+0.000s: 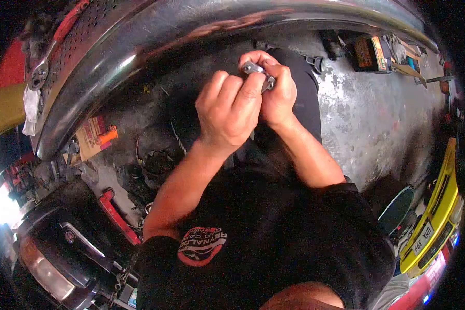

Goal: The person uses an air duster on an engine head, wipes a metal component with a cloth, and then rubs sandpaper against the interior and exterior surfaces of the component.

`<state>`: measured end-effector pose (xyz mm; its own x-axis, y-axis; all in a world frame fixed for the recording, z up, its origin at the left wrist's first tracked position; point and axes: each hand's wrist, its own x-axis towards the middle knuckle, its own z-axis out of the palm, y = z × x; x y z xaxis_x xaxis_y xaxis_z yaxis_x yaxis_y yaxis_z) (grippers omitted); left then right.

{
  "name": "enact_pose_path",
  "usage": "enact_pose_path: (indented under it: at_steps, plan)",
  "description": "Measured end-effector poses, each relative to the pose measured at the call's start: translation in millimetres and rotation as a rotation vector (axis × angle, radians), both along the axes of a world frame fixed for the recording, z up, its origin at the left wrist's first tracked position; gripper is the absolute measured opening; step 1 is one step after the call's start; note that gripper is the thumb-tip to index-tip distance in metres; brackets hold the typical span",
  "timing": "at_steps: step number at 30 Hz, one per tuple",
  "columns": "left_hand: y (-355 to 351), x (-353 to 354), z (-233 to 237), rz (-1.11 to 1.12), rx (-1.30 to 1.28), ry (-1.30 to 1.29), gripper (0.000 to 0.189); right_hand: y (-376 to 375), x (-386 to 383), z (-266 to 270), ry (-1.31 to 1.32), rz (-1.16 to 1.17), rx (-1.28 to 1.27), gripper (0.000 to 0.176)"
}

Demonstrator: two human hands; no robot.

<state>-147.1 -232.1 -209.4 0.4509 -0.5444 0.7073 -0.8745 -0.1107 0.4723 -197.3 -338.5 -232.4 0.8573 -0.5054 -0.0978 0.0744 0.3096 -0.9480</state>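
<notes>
My left hand (230, 111) and my right hand (279, 93) are raised together in front of my chest, fingers curled. Between their fingertips they pinch a small grey metal part (256, 68) with a flat bracket shape; most of it is hidden by my fingers. My left thumb lies against my right hand. Both forearms rise from my black shirt (274, 232), which has a red and white print. Behind the hands lies the stained concrete floor (367, 113).
A big curved chrome panel (155, 36) arches across the top. A red-handled ratchet (49, 51) rests on it at the left. An orange box (95, 135) and dark round parts (157, 160) lie on the floor. A battery (369, 52) sits upper right, a yellow plated body part (431, 217) right, a black headlight housing (57, 253) lower left.
</notes>
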Motion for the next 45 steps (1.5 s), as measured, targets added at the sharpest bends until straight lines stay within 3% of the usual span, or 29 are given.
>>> enact_pose_path:
  at_steps: [4,5,6,8,12,14,18,20,22,24,26,29,30,33,35,39,40,42,45]
  plan:
    - [-4.3,-4.3,0.0,-0.094,-0.099,0.246,0.031,-2.4,-2.2,-2.4,-0.040,0.013,0.040,0.044]
    - [-4.0,-2.1,3.4,-0.084,-0.102,0.206,0.031,-2.2,-0.8,-3.6,-0.054,0.015,0.057,0.045]
    - [-0.2,0.3,2.8,-0.020,-0.002,0.012,0.031,0.3,1.5,-2.5,-0.023,-0.070,-0.199,0.044]
    - [0.0,-2.0,0.7,0.081,0.077,-0.162,0.031,3.2,-0.6,-1.7,-0.024,-0.074,-0.207,0.043]
    - [-10.7,-8.8,-18.6,-0.012,-0.147,0.144,0.031,-0.9,-2.8,0.6,-0.069,-0.035,0.008,0.043]
    - [-11.6,-9.3,-3.6,-0.046,-0.235,0.188,0.032,-0.2,-2.0,-3.1,-0.085,-0.031,0.057,0.044]
    - [0.6,-3.1,6.9,0.063,0.095,-0.141,0.032,0.5,0.0,-1.2,-0.010,-0.052,-0.059,0.044]
    - [-12.8,-6.2,-5.7,0.030,-0.069,0.015,0.032,-1.2,-1.4,3.6,0.000,-0.044,-0.075,0.045]
    - [-10.0,-16.7,-0.3,-0.056,-0.143,0.388,0.031,-3.7,-3.7,-0.1,-0.027,-0.013,-0.012,0.045]
    - [-7.2,-7.8,-0.6,0.001,-0.045,0.121,0.030,-4.4,-2.2,-3.5,-0.047,0.011,0.008,0.045]
    - [1.7,-1.2,5.8,0.056,0.114,-0.140,0.029,-1.1,1.0,2.9,-0.009,-0.026,-0.130,0.045]
    - [-4.1,-4.6,-0.3,0.043,-0.010,-0.073,0.029,-2.3,2.1,4.4,-0.018,-0.036,-0.138,0.045]
    - [-6.1,-8.1,1.1,-0.009,-0.043,0.098,0.029,-2.5,-0.6,5.5,-0.017,-0.022,-0.107,0.044]
    - [-4.2,-10.9,3.1,-0.079,-0.072,0.274,0.028,-3.8,-1.8,1.1,-0.040,0.000,-0.105,0.044]
    - [0.3,-1.7,4.1,0.047,0.098,-0.115,0.028,0.5,0.7,3.0,-0.026,-0.045,-0.116,0.044]
    - [-7.2,-6.7,0.9,0.033,-0.014,0.028,0.026,-1.6,-1.9,3.3,0.022,-0.024,-0.134,0.044]
    - [-7.1,-7.7,2.1,-0.072,-0.091,0.230,0.025,-1.3,-1.1,4.0,0.022,-0.058,-0.151,0.045]
    - [-7.1,-2.3,-3.6,-0.090,-0.093,0.175,0.026,-1.8,-0.1,1.3,-0.009,-0.055,-0.123,0.045]
    - [1.3,-3.6,20.4,0.017,0.171,-0.062,0.029,1.6,-1.5,7.0,0.031,-0.058,-0.088,0.045]
